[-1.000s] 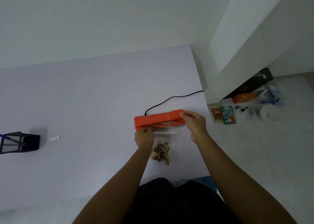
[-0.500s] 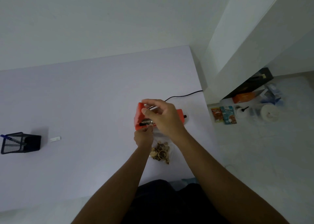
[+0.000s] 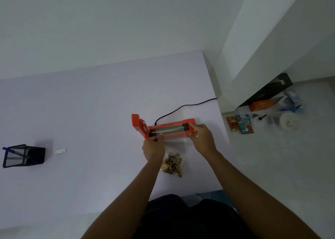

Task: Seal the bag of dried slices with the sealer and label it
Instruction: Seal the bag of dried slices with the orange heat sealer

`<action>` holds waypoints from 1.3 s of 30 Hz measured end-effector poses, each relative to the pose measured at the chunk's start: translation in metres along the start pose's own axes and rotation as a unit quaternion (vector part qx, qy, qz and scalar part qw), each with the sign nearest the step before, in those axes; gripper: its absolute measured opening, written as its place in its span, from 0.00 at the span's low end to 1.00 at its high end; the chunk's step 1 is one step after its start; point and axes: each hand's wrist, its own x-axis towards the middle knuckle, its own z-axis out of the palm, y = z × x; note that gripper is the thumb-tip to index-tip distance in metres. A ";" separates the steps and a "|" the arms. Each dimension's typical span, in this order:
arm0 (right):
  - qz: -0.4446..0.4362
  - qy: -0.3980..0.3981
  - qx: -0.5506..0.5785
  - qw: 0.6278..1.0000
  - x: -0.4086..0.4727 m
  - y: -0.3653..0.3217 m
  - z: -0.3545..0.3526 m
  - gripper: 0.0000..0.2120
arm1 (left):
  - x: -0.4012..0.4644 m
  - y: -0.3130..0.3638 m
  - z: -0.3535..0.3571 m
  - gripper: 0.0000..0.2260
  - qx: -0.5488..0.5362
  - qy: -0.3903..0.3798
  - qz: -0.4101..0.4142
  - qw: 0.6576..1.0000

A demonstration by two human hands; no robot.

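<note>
Left hand: fingers curling in at the left corner of the bag's mouth, pinching the film against the front edge of the sealer. Right hand: fingers curling at the right end of the sealer, apparently pinching the bag's right corner there; whether they are also touching the sealer body cannot be told. Bag: clear film, lying flat on the table between the two forearms, its dried slices bunching at the near end, its open mouth reaching forward to the sealer, the film there too faint to trace exactly. Sealer: orange, lying crosswise just beyond the hands, lid standing raised at the left end, pale heating strip showing along the dark bed; a black cord is running from its back toward the right table edge. Step in hand, as judged: the mouth is being stretched flat and lined up over the strip, with the seal not yet made. Next move, as judged: the mouth is needing to lie smooth and square across the strip, clear of slices, before one hand is freed to bring the lid down and press; a wrinkle or a skewed edge is risking a leaky seam. Label: small white slip, lying well to the left, near the mesh pen holder, which is holding a blue pen; both untouched, labelling yet to come.
</note>
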 end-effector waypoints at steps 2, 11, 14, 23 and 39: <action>-0.010 0.023 0.000 1.000 -0.001 0.005 0.007 0.24 | -0.003 0.001 -0.001 0.17 0.017 0.017 0.029 0.999; -0.009 0.038 0.008 0.999 0.004 0.006 0.011 0.20 | -0.017 0.021 0.010 0.13 0.071 0.036 0.126 0.989; -0.009 0.044 0.028 0.999 0.005 0.008 0.012 0.21 | -0.023 0.025 0.018 0.09 0.064 0.000 0.180 0.982; 0.048 0.067 0.234 0.969 -0.012 0.027 0.013 0.18 | -0.038 0.031 -0.002 0.09 -0.058 -0.078 0.241 0.966; 0.019 -0.361 0.213 0.908 -0.067 -0.015 0.065 0.23 | -0.037 -0.009 -0.120 0.09 -0.097 -0.157 0.252 0.950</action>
